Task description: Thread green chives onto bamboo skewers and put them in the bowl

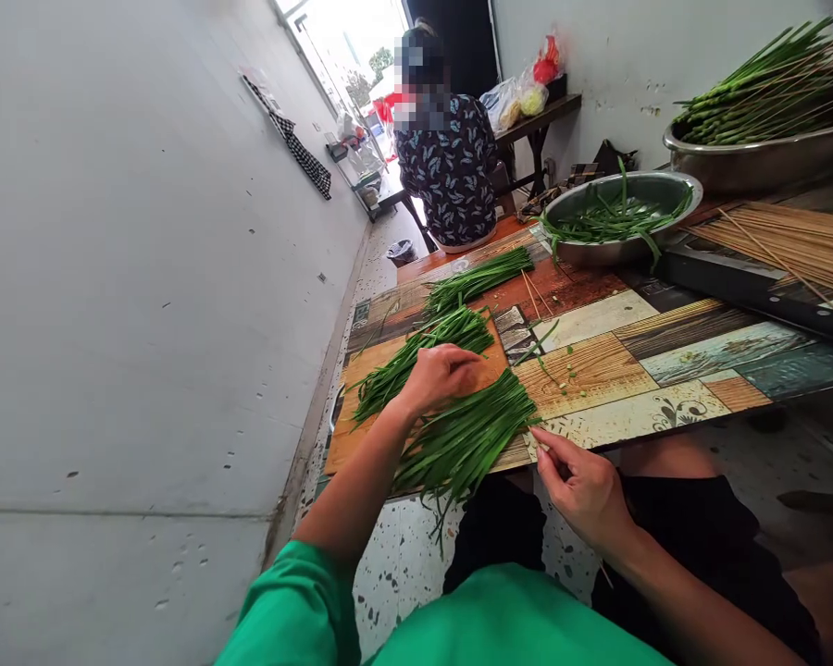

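My left hand (448, 375) is over the wooden cutting board (381, 356), fingers curled in at the far edge of a spread bunch of garlic chives (468, 430). What those fingers pinch, if anything, is hidden. My right hand (579, 486) is closed at the cut ends of this bunch, by the table's near edge. Thumb and forefinger pinch a thin bamboo skewer; a short piece of the skewer (605, 573) shows below the wrist. A second chive bunch (423, 356) lies on the board behind my left hand, and a third bunch (482, 277) lies farther back on the table.
A steel bowl of loose chives (621, 242) stands at the right, with a larger basin (756, 162) of skewered greens behind. A black-handled knife (756, 291) lies beside a pile of bamboo skewers (798, 242). Another person (451, 176) sits beyond the table, back turned.
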Tool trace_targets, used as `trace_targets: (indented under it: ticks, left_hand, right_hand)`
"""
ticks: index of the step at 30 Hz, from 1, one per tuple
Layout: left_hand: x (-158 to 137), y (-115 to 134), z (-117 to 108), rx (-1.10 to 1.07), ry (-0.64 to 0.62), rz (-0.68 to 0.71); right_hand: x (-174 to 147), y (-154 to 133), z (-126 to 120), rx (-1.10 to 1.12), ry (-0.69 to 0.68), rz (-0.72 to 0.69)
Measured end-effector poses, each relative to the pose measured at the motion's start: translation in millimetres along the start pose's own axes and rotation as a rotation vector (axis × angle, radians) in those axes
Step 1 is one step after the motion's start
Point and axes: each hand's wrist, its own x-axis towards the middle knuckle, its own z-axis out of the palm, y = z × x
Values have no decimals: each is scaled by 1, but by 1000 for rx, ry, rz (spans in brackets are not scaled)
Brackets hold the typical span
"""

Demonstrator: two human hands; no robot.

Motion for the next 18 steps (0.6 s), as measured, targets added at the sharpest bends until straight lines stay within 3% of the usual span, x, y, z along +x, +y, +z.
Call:
trace_targets:
  ticks: [4, 11, 18]
  left_hand:
    - [12, -8, 0, 275, 57, -108]
    - [18, 0, 8, 581, 9, -50]
    - [24, 5, 10, 645, -27, -42]
  right_hand:
    - [0, 1, 1, -4, 5, 1]
    - [-1, 1, 1, 19, -25, 45]
    - [-1, 1, 1, 35, -35, 89]
